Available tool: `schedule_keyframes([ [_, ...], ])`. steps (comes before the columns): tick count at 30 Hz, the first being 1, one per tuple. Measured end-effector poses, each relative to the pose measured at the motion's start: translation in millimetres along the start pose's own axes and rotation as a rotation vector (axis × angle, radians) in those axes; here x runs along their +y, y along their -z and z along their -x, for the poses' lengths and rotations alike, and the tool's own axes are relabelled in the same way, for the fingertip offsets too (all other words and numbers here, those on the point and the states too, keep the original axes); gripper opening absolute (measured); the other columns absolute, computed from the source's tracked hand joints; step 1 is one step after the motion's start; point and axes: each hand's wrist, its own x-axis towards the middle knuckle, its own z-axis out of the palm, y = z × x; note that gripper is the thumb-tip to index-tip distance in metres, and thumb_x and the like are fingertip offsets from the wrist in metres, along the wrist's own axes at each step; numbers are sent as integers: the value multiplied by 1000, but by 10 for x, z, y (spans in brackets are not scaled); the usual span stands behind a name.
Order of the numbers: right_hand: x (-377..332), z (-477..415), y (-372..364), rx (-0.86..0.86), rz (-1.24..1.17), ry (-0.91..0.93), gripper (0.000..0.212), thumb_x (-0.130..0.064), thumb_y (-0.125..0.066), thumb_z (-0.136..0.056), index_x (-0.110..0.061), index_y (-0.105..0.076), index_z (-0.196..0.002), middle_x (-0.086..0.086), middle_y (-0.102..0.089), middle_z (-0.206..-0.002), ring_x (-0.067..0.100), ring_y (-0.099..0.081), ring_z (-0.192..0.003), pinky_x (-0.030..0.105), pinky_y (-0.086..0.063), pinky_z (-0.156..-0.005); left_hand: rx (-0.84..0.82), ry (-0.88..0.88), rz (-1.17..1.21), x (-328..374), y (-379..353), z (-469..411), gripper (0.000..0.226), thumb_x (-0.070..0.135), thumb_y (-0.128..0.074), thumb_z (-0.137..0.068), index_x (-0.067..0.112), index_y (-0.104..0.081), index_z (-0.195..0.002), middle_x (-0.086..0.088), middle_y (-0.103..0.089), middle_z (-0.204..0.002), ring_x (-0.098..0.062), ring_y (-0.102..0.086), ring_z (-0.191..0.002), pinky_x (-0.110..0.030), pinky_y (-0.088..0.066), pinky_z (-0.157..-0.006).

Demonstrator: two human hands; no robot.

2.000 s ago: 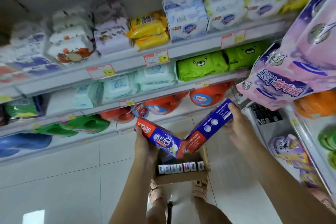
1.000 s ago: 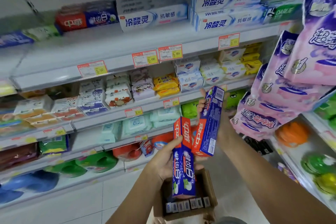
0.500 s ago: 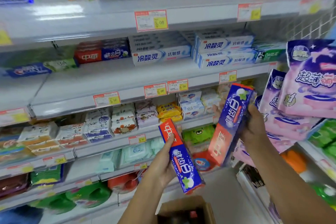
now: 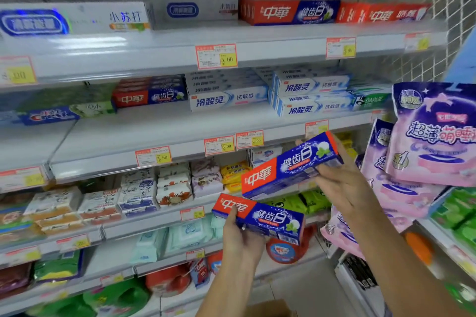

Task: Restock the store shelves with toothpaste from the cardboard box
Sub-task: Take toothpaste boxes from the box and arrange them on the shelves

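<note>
Matching stock: a stack of red-and-blue toothpaste cartons [image 4: 149,96] sits at the back of the second shelf [image 4: 144,128], left of its middle, long axis along the shelf edge, red end to the left. More of the same line, the top-shelf row [image 4: 288,11], sits toward that shelf's right end.
Left hand [image 4: 240,244]: curled round the lower toothpaste box [image 4: 265,217] from beneath, thumb laid on its red end.
Lower toothpaste box: near level, red end left, blue end dipping slightly right.
Upper toothpaste box [image 4: 291,166]: just above the lower one, apart from it, red end left and low, blue end raised to the right.
Right hand [image 4: 342,185]: wrapped round the blue end of the upper box, fingers behind it.
Governing relation: the second-shelf stack lies up and to the left of both hands, with the left hand nearer. Both boxes already run the same way as the shelf stock.
Judgement: placing calls for a lift and a reach, little turning.
Change from half a second ago: both boxes stood steeply tilted then and are laid over sideways now. The cardboard box [image 4: 270,307] has dropped to the bottom edge of the view.
</note>
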Motion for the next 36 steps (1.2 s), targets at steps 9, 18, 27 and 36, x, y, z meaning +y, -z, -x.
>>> schedule_keyframes([
  [9,88,474,94,91,454,-97,92,-25,-96,-30,-12,-55,-112,8,-72,-100,22,-70,-89,33,-59,-69,-119,-193,25,213,-316,18,49,51,-42,-96,18,-51,-131,-13,-62,-123,-31,-58,-110,-50,-46,-91],
  [18,433,554,-377,152,712,74,56,-23,-80,-66,-30,-48,-111,-20,-65,-102,7,-66,-96,21,-56,-69,-269,-418,-48,266,-597,354,80,71,-62,-56,19,-54,-118,-9,-68,-107,-26,-62,-105,-50,-44,-99],
  [27,332,265,-746,-314,900,-193,75,-68,-69,-66,-49,-40,-132,-19,-51,-129,-1,-57,-113,28,-56,-86,-271,-666,-165,499,-588,445,75,54,-67,-66,8,-54,-124,-6,-66,-85,-19,-66,-73,-32,-55,-67],
  [36,347,-257,-1560,-625,1408,-240,82,-49,-72,-77,-42,-24,-144,-14,-50,-124,2,-58,-100,19,-52,-79,-164,-763,-81,908,-598,584,39,52,-41,-92,19,-60,-99,0,-73,-71,-14,-70,-64,-28,-57,-57],
])
